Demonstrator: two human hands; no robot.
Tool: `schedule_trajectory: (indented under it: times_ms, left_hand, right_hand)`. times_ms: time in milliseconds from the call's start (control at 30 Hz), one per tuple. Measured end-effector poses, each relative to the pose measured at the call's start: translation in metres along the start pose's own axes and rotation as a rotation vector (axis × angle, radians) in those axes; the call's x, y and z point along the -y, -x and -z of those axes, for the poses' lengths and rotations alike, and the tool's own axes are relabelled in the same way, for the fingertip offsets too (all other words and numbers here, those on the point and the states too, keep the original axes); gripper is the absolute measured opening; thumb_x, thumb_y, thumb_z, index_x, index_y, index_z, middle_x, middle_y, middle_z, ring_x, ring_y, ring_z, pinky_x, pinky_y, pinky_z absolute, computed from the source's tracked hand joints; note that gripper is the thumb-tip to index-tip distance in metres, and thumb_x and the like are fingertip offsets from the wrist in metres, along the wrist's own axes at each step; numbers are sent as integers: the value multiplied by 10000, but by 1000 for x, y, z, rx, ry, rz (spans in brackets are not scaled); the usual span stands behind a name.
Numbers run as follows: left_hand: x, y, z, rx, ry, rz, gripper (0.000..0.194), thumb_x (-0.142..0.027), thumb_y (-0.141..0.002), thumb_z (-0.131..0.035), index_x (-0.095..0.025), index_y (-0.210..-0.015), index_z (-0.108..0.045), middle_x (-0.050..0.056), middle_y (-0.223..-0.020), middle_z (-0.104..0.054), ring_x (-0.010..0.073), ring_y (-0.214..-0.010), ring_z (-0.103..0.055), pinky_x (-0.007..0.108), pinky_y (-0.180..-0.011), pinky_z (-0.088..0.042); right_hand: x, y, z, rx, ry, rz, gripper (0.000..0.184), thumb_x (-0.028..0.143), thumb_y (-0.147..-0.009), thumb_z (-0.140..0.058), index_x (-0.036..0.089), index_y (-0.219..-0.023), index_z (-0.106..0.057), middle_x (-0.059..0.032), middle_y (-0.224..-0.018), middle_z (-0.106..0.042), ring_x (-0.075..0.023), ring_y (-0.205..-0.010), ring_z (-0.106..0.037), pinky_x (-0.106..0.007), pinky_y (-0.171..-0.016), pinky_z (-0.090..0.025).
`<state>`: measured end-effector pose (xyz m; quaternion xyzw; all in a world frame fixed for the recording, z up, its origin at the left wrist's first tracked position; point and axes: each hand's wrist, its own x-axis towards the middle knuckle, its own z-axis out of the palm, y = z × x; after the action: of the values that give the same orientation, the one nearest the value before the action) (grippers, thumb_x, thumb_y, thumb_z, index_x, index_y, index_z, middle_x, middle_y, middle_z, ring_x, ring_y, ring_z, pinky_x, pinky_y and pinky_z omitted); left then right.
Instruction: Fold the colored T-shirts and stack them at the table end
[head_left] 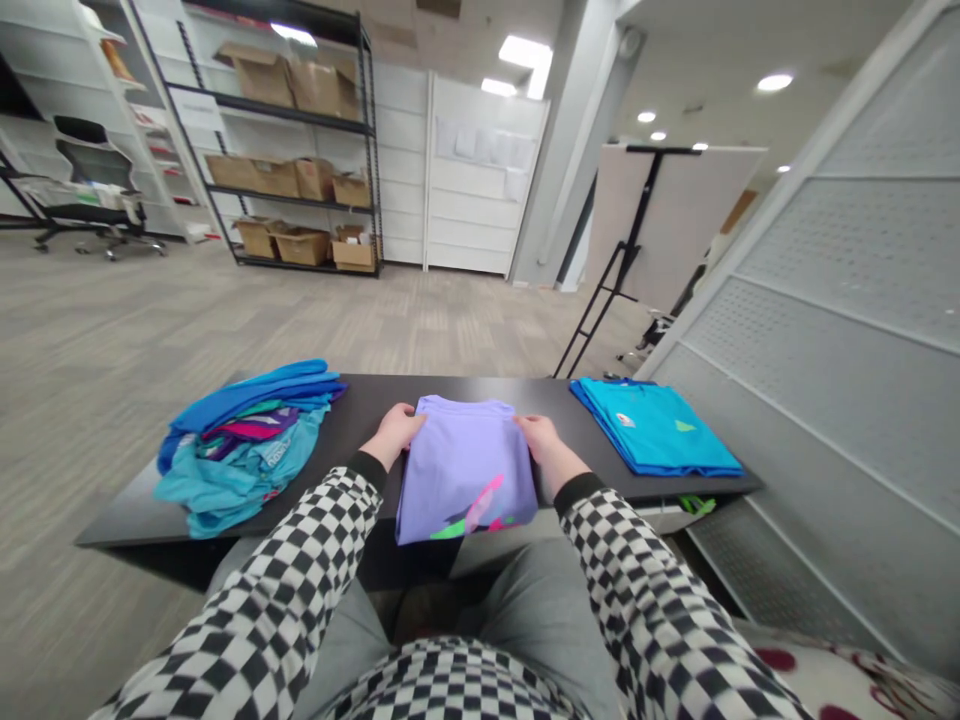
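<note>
A folded lavender T-shirt with a pink and green print lies at the middle of the dark table, its lower end hanging at the near edge. My left hand pinches its upper left edge, and my right hand grips the upper right edge. To the left is a loose heap of crumpled blue, teal and purple shirts. A neat stack of folded blue T-shirts lies on the right part of the table.
A grey perforated partition rises close by on the right. Beyond the table stand a black easel with a board and a shelf rack holding cardboard boxes. An office chair is at the far left.
</note>
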<state>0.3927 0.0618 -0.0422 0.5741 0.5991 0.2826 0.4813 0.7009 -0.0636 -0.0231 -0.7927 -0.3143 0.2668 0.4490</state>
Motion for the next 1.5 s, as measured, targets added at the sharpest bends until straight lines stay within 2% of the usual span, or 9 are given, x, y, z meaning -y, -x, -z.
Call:
schedule_trajectory:
  times_ms: [267, 600, 900, 1000, 1067, 1200, 1300, 1400, 1500]
  left_hand:
    - [-13, -48, -4, -11, -56, -130, 288, -189, -723, -938, -166, -983, -816, 75, -872, -796, 227, -820, -771, 289, -762, -568]
    - [-3, -68, 0, -77, -83, -250, 265, -166, -757, -914, -191, -994, -799, 69, -953, -797, 215, -916, -756, 281, -841, -564]
    - [-13, -48, 8, -194, -78, -219, 176, -301, -905, -822, -178, -1025, -783, 93, -958, -766, 255, -987, -739, 334, -948, -555]
    - [-11, -22, 14, -201, -13, -231, 247, -332, -990, -712, -173, -1171, -768, 124, -1109, -795, 240, -1023, -747, 335, -975, -574]
    - [8, 12, 21, -175, 22, -260, 314, -347, -1000, -686, -178, -1255, -753, 127, -1190, -797, 230, -1043, -754, 331, -989, -592]
    - [87, 120, 50, -46, 36, -450, 313, -432, -1008, -684, -223, -1216, -787, 119, -1202, -804, 266, -1104, -765, 403, -1048, -615]
    - [147, 204, 75, -132, -52, -480, 269, -444, -1048, -654, -269, -1199, -791, 97, -1153, -816, 275, -1057, -782, 432, -973, -655]
    - [172, 254, 88, -133, -224, -648, 189, -363, -1052, -674, -285, -1174, -796, 72, -1143, -813, 258, -1059, -779, 404, -944, -658]
    - [158, 256, 80, -83, -425, -852, 232, -306, -1046, -689, -281, -1254, -787, 88, -1245, -803, 268, -1180, -756, 440, -1058, -626]
  right_hand:
    - [14, -29, -4, 10, 77, 38, 176, 293, -772, -874, 173, -793, -747, -24, -645, -700, -200, -671, -660, -287, -654, -510]
    - [11, -51, -11, -54, 210, 154, 82, 212, -817, -839, 194, -859, -771, -34, -815, -767, -214, -863, -712, -278, -814, -530]
    - [6, -50, -8, -113, 187, 113, 312, 330, -943, -781, 140, -1189, -758, -136, -1127, -798, -249, -1039, -740, -339, -987, -567]
    - [-4, -30, 0, -97, 113, 121, 401, 397, -1046, -627, 147, -1354, -691, -166, -1331, -770, -228, -1066, -760, -311, -940, -601]
    - [-25, 0, 16, -64, 58, 160, 427, 433, -1031, -643, 172, -1368, -681, -155, -1387, -758, -223, -1099, -764, -309, -961, -609]
    - [-96, 94, 70, -2, -33, 326, 515, 645, -944, -742, 203, -1208, -747, -130, -1160, -818, -292, -1073, -770, -445, -1025, -617]
    - [-146, 166, 102, -2, -54, 277, 491, 702, -996, -694, 228, -1120, -734, -87, -951, -809, -284, -913, -787, -436, -872, -655]
    - [-168, 203, 103, 51, -95, 218, 456, 706, -1021, -668, 251, -1015, -661, -100, -979, -821, -275, -887, -806, -401, -789, -655]
    - [-164, 201, 79, 104, -204, 162, 536, 766, -914, -763, 257, -932, -597, -145, -1196, -821, -305, -1054, -805, -410, -836, -642]
